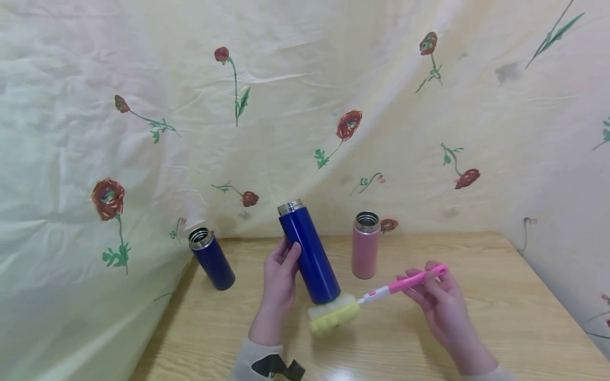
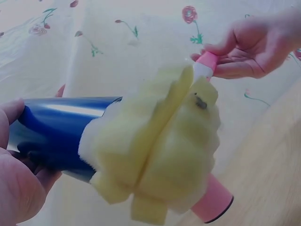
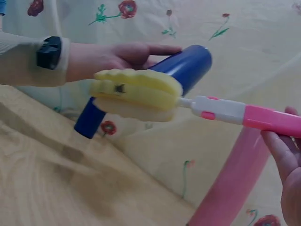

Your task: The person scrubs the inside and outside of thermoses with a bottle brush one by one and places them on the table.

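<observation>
My left hand (image 1: 280, 272) grips a tall blue thermos bottle (image 1: 311, 254) around its side, tilted, with its lidless steel mouth up and to the left. Between the fingers and thumb of my right hand (image 1: 440, 304) is the pink handle of a bottle brush (image 1: 402, 281). The brush's yellow and white sponge head (image 2: 155, 146) lies at the bottle's base, overlapping it in the head and left wrist views. In the right wrist view the sponge (image 3: 136, 94) crosses in front of the blue bottle (image 3: 193, 68), and a small dark spot shows on it.
A shorter dark blue bottle (image 1: 213, 260) stands lidless at the table's left. Behind my hands stands a pink bottle (image 1: 365, 247), also lidless. The wooden table (image 1: 514, 296) meets a flowered cloth (image 1: 295, 106) at the back and sides.
</observation>
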A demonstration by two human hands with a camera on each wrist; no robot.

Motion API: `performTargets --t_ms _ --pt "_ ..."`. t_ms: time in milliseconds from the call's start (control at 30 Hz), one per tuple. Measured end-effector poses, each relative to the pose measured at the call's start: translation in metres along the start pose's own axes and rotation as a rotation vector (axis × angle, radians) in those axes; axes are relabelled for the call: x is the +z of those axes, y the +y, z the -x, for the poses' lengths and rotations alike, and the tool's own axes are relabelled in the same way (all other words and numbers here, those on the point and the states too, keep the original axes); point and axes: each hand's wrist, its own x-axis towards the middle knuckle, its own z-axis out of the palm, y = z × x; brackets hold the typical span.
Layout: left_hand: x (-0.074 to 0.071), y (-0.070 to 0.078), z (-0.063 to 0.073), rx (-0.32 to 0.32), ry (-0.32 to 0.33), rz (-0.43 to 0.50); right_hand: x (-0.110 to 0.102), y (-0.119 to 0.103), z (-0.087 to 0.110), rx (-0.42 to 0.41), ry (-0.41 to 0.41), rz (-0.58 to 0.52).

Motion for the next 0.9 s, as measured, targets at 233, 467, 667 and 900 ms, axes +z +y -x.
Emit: performTargets --t_ms 233,467,667,900 --pt "0.002 0.000 -0.001 -0.001 -0.002 -0.021 -0.006 0.010 0.008 -0.047 -0.042 -0.124" --pt "0.002 -0.005 0.001 0.016 -0.037 -0.023 -0.006 0.013 0.010 -0.036 0.047 -0.050" --pt "0.003 -0.006 0.003 0.016 -0.050 -0.023 -0.005 0.012 0.013 0.003 0.078 -0.030" --pt "0.005 -0.004 0.004 0.018 -0.046 -0.020 -0.005 0.009 0.013 -0.007 0.074 -0.034"
